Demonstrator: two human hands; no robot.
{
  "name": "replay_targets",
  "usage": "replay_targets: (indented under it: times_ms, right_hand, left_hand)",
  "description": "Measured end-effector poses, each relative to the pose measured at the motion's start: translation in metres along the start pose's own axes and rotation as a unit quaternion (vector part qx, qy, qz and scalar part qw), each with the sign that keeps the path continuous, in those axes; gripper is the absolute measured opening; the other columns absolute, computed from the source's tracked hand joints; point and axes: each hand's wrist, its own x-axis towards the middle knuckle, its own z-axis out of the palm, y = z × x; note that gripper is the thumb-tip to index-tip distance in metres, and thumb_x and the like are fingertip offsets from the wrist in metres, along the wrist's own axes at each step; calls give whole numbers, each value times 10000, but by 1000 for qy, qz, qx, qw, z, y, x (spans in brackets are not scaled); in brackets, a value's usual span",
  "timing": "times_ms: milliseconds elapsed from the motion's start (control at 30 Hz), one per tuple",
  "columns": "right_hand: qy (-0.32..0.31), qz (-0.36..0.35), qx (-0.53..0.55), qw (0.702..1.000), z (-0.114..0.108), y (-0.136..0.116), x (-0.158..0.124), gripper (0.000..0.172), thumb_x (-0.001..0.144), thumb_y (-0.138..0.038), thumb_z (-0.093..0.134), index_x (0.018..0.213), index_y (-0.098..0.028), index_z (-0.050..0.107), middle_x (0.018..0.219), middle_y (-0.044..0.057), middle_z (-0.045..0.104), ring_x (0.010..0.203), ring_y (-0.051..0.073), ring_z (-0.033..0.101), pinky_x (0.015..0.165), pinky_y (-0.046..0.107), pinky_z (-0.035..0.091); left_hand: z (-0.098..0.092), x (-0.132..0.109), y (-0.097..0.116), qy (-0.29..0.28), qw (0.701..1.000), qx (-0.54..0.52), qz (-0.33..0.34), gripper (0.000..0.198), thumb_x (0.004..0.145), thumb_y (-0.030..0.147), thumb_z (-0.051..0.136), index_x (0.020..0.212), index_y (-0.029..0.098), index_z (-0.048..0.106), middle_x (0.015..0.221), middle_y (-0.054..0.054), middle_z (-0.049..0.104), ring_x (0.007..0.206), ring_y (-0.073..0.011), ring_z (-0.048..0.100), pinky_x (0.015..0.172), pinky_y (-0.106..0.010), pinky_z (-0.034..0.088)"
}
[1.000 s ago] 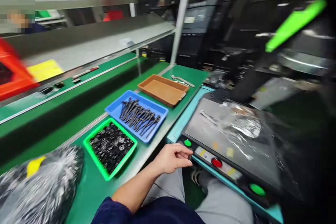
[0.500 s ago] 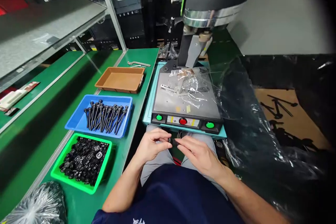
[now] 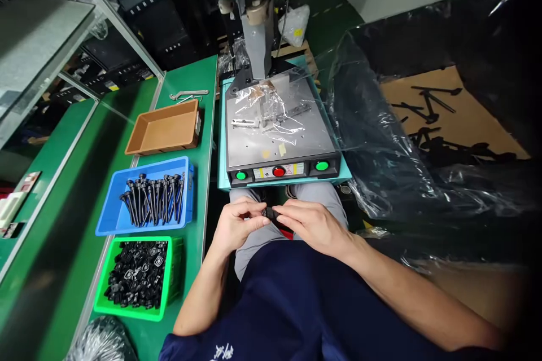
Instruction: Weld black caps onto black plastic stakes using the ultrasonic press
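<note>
Over my lap, my left hand [image 3: 235, 227] pinches a small black plastic part [image 3: 268, 213] between thumb and fingers. From the other side, my right hand [image 3: 317, 227] grips the same dark piece with closed fingertips. Its exact shape is mostly covered by the fingers. To the left, a green bin [image 3: 168, 279] holds many small black square parts [image 3: 138, 273]. Beyond it, a blue tray [image 3: 114, 194] contains long black rods with knobbed heads [image 3: 154, 198].
Ahead stands a press-like machine with a metal plate [image 3: 279, 141], green buttons [image 3: 322, 166] and a red button [image 3: 278, 171]. A brown tray [image 3: 169, 130] and wrenches [image 3: 189, 93] lie on the green bench. At right, a plastic-lined box [image 3: 478, 124] holds black rods.
The view has turned to the right and tilted down. My hands have come closer together, and the black part shows more clearly between them.
</note>
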Motion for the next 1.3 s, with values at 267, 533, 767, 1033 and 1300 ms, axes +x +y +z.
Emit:
replay_targets:
  times_ms: [267, 533, 767, 1033, 1300]
  right_hand:
    - [25, 60, 65, 996, -1, 9, -6, 209, 940, -228, 540, 1048, -196, 716, 840, 33, 676, 748, 154, 634, 687, 257, 478]
    - [-10, 122, 142, 982, -8, 13, -5, 184, 908, -248, 555, 918, -201, 732, 766, 18, 647, 694, 146, 597, 640, 253, 433]
    - [33, 210, 312, 926, 10, 22, -4, 256, 907, -363, 567, 1041, -174, 676, 756, 19, 593, 628, 133, 544, 578, 260, 441]
    - [82, 269, 447, 849, 14, 48, -6, 471, 889, -535, 587, 1179, -164, 610, 752, 26, 582, 553, 100, 445, 470, 226, 347]
    - [138, 317, 494, 798, 5, 68, -1, 381, 807, -504, 707, 983, -173, 633, 806, 49, 609, 583, 116, 475, 499, 240, 364]
  left_hand:
    - [7, 8, 1, -26, 1000, -3, 2, 286, 695, 219, 822, 976, 232, 769, 791, -41, 657, 730, -150, 591, 620, -268, 453]
    - [14, 16, 1, -40, 999, 2, -2, 284, 671, 227, 838, 949, 225, 775, 794, -45, 667, 718, -153, 603, 619, -276, 465]
    - [35, 24, -9, 57, 998, -19, 28, 185, 726, 230, 797, 904, 206, 753, 841, -55, 686, 804, -179, 638, 695, -306, 511]
    - [46, 41, -23, 59, 997, 25, 48, 201, 830, 320, 687, 977, 191, 735, 1145, -137, 644, 998, -230, 634, 771, -338, 540]
    - [-21, 168, -56, 279, 960, -6, -15, 506, 731, 319, 764, 1185, 152, 612, 1292, -167, 580, 1169, -263, 553, 954, -382, 457]
